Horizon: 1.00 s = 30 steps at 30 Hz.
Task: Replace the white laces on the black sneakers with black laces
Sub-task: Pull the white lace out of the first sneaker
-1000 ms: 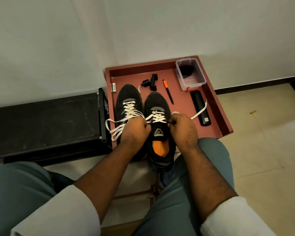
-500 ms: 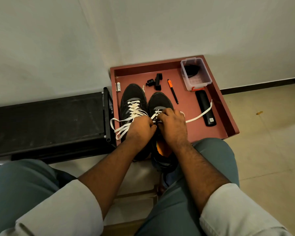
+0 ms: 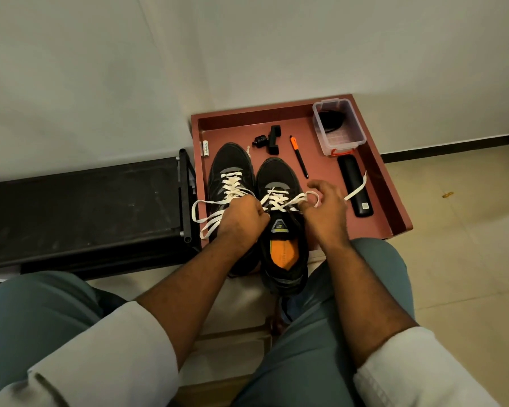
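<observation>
Two black sneakers stand side by side in a reddish tray (image 3: 393,201). The left sneaker (image 3: 231,168) is laced in white, with loose ends hanging over the tray's left wall. The right sneaker (image 3: 279,177) shows an orange insole, and its white lace (image 3: 276,198) is loosened at the top. My left hand (image 3: 243,220) is curled at the right sneaker's left side, gripping the lace there. My right hand (image 3: 325,207) pinches a loop of the same lace drawn out to the right; its free end lies across a black case (image 3: 353,183). Black laces (image 3: 331,120) sit in a clear box (image 3: 340,142).
The tray also holds an orange-capped pen (image 3: 299,158), small black clips (image 3: 269,139) and a white tube (image 3: 205,148). A black bench (image 3: 80,212) lies left of the tray. White wall behind, tiled floor to the right, my knees below.
My right hand has moved from the sneaker's tongue out to the right, drawing a loop of white lace with it. The left hand stays at the sneaker.
</observation>
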{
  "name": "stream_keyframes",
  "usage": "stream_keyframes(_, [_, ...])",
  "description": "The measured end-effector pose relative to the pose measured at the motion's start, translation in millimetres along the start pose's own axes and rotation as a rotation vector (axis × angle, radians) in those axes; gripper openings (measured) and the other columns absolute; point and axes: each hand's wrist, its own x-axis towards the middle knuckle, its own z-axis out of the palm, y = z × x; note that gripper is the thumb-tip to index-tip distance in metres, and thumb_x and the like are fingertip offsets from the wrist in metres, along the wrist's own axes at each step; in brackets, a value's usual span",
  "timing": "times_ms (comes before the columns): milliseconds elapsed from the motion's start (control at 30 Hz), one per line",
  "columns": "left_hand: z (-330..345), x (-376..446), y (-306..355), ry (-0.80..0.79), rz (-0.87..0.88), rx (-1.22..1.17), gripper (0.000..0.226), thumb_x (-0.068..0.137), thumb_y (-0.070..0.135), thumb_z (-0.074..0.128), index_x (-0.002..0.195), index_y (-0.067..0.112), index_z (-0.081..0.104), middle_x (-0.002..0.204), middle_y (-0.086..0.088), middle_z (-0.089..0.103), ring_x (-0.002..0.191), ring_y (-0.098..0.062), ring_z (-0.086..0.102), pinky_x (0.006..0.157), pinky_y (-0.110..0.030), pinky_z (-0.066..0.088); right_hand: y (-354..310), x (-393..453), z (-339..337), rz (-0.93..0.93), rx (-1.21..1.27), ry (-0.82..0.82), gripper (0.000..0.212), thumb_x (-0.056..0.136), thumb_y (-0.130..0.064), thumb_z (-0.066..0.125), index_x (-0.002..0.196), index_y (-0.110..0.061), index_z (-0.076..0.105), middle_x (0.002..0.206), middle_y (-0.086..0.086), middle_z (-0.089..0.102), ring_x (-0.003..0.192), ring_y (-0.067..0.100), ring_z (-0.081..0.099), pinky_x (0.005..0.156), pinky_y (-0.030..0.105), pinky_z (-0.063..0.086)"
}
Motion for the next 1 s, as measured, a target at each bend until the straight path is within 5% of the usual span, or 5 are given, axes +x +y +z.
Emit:
stream_keyframes(233, [-3,0,3,-0.013,-0.008,0.015,0.026,0.089,0.021,0.064,0.066,0.009,0.064,0.054,-0.004,0.058,0.058,-0.027,0.064,0.070,-0.043,0.057,-17,-15,23,-0.369,-0.560,-0.168,0.028,0.087,-0.029,0.068,0.115,-0.025,0.068,0.141,-0.006,0.046,0.128,0.020,0.035,0.106,0.043,0.028])
stream_keyframes(367, [-2,0,3,-0.013,-0.019,-0.003,0.026,0.088,0.021,0.065,0.068,0.005,0.065,0.059,-0.009,0.062,0.060,-0.030,0.065,0.070,-0.043,0.058,-11,-10,17,-0.346,-0.468,-0.129,0.016,0.089,-0.029,0.066,0.102,-0.023,0.071,0.140,-0.009,0.046,0.129,0.019,0.034,0.105,0.043,0.026])
stream_keyframes(600, [-2,1,0,-0.004,-0.039,-0.026,0.026,0.088,0.022,0.067,0.068,0.004,0.065,0.062,-0.010,0.065,0.061,-0.030,0.066,0.071,-0.043,0.058,3,8,-15,0.136,0.147,0.282,0.010,0.088,-0.020,0.067,0.085,-0.027,0.061,0.125,0.000,0.056,0.121,0.023,0.049,0.106,0.054,0.038])
stream_keyframes(833, [-3,-2,3,0.009,-0.027,0.022,0.028,0.088,0.026,0.066,0.064,0.013,0.061,0.061,-0.005,0.062,0.062,-0.028,0.065,0.068,-0.044,0.058,-14,-12,17,-0.337,-0.451,-0.142,0.031,0.082,-0.031,0.074,0.112,-0.027,0.069,0.149,-0.005,0.038,0.141,0.022,0.023,0.112,0.049,0.021])
stream_keyframes(1000, [-3,-3,1,0.015,-0.031,0.013,0.026,0.088,0.025,0.065,0.066,0.009,0.064,0.061,-0.006,0.063,0.060,-0.028,0.064,0.067,-0.044,0.058,-14,-11,25,-0.432,-0.544,-0.109,0.018,0.085,-0.027,0.070,0.101,-0.021,0.074,0.144,-0.005,0.047,0.136,0.023,0.031,0.105,0.046,0.026])
